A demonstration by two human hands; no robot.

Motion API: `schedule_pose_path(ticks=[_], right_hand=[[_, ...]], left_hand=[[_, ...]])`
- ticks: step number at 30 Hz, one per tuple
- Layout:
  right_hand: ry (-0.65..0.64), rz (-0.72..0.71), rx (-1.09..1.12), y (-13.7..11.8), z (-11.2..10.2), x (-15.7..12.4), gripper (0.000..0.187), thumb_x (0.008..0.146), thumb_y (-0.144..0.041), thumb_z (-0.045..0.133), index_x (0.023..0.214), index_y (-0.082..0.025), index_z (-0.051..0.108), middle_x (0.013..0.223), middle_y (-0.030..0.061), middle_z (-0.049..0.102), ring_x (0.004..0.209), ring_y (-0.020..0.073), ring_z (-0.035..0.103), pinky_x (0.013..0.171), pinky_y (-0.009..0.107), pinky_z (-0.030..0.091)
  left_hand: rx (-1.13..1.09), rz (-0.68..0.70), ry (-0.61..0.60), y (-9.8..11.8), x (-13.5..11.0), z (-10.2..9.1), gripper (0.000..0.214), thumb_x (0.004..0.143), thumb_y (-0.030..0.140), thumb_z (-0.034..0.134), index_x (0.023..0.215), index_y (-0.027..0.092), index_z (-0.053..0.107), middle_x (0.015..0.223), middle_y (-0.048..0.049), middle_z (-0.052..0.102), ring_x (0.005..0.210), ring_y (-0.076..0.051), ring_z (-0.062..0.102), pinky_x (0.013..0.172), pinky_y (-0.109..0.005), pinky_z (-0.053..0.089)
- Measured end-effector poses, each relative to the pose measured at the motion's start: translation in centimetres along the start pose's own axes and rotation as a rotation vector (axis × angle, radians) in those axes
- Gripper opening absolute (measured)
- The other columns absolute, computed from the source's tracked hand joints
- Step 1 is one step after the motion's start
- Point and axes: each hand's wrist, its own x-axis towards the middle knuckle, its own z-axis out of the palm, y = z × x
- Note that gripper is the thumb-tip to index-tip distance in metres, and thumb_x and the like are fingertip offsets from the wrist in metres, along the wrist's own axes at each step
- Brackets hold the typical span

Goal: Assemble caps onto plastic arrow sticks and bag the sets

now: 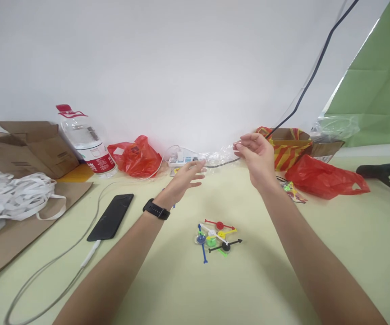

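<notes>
My left hand [184,179], a black watch [156,209] on its wrist, is raised above the table with fingers apart and nothing in them. Higher to the right, my right hand [258,158] has its thumb and fingertips brought together in a pinch; what lies between them, if anything, is too small to make out. Crinkled clear plastic [223,155] shows near those fingertips, and I cannot tell whether they touch it. Between my forearms lies a small cluster of plastic arrow spinners: red [219,225], white [212,233], blue [200,239], yellow [222,234], black [226,247] and green.
A black phone [111,217] with its cable, a water bottle [95,151], a cardboard box [35,149] and white straps [22,198] are at left. Behind stand a red bag [135,158] and a power strip [183,158]. Another red bag [326,177] and a small colourful packet [292,192] lie right.
</notes>
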Motion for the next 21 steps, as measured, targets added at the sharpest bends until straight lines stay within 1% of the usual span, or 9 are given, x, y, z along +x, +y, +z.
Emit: schedule_pose_path(ticks=[2,4,6,10,13,14,16,19,21], right_hand=[[0.029,0.017,0.036,0.2,0.6,-0.3,0.029,0.076,-0.032,0.078,0.097,-0.025,0.059,0.094,0.0004,0.071,0.093,0.0177,0.071,0.084,0.034,0.058],[-0.013,0.058,0.046,0.3,1.3,-0.8,0.032,0.075,-0.033,0.079,0.096,-0.024,0.056,0.094,0.0001,0.071,0.094,0.0178,0.071,0.085,0.034,0.058],[-0.062,0.104,0.054,0.3,2.0,-1.4,0.035,0.073,-0.033,0.081,0.095,-0.024,0.055,0.09,-0.0005,0.071,0.094,0.0182,0.072,0.086,0.034,0.057],[-0.107,0.211,0.083,0.4,3.2,-2.4,0.037,0.072,-0.035,0.085,0.094,-0.023,0.058,0.083,0.0001,0.073,0.089,0.0189,0.073,0.089,0.036,0.058],[-0.151,0.307,0.03,0.0,3.7,-2.9,0.033,0.078,-0.046,0.082,0.091,-0.021,0.066,0.09,0.0071,0.077,0.091,0.0215,0.074,0.092,0.038,0.059],[-0.19,0.34,0.015,-0.3,3.8,-2.9,0.035,0.081,-0.052,0.08,0.09,-0.02,0.069,0.094,0.0094,0.078,0.093,0.0227,0.075,0.093,0.038,0.059],[-0.33,0.403,0.028,-0.9,3.7,-3.0,0.042,0.084,-0.06,0.076,0.092,-0.019,0.074,0.102,0.012,0.079,0.099,0.0249,0.074,0.097,0.039,0.058],[-0.586,0.469,0.144,-1.7,3.4,-3.1,0.047,0.087,-0.064,0.07,0.103,-0.02,0.078,0.113,0.0113,0.078,0.112,0.0261,0.071,0.105,0.041,0.053],[-0.717,0.473,0.21,-1.8,3.1,-3.1,0.046,0.09,-0.062,0.068,0.112,-0.022,0.077,0.124,0.0096,0.075,0.124,0.026,0.065,0.111,0.043,0.049]], left_hand=[[-0.133,-0.028,0.063,0.0,0.3,0.6,0.067,0.081,0.077,0.063,0.121,0.023,0.064,0.135,-0.0158,0.066,0.118,-0.03,0.067,0.09,-0.039,0.057],[-0.207,-0.042,0.12,0.0,0.4,0.9,0.07,0.082,0.082,0.056,0.118,0.023,0.065,0.136,-0.0161,0.066,0.118,-0.031,0.066,0.089,-0.04,0.057],[-0.224,-0.038,0.157,0.1,0.5,0.9,0.071,0.082,0.084,0.053,0.115,0.023,0.065,0.135,-0.0163,0.067,0.116,-0.032,0.067,0.086,-0.042,0.058],[-0.196,-0.029,0.191,0.3,0.7,0.4,0.071,0.082,0.085,0.052,0.111,0.022,0.065,0.129,-0.0171,0.07,0.111,-0.032,0.07,0.084,-0.042,0.057],[-0.188,0.007,0.259,0.4,0.8,0.1,0.068,0.082,0.082,0.055,0.108,0.02,0.065,0.125,-0.0162,0.072,0.108,-0.031,0.07,0.085,-0.041,0.055],[-0.188,0.025,0.28,0.4,0.9,0.0,0.065,0.082,0.08,0.057,0.107,0.02,0.065,0.123,-0.0157,0.073,0.107,-0.031,0.071,0.086,-0.041,0.055],[-0.188,0.072,0.302,0.5,0.9,0.0,0.06,0.083,0.077,0.06,0.104,0.02,0.065,0.119,-0.0145,0.074,0.104,-0.03,0.072,0.088,-0.041,0.054],[-0.174,0.162,0.304,0.7,0.9,0.0,0.053,0.085,0.072,0.061,0.098,0.021,0.066,0.112,-0.0118,0.075,0.103,-0.028,0.072,0.088,-0.039,0.055],[-0.153,0.228,0.294,0.9,0.8,0.2,0.05,0.088,0.069,0.06,0.095,0.02,0.067,0.11,-0.0107,0.075,0.103,-0.027,0.071,0.088,-0.038,0.055]])
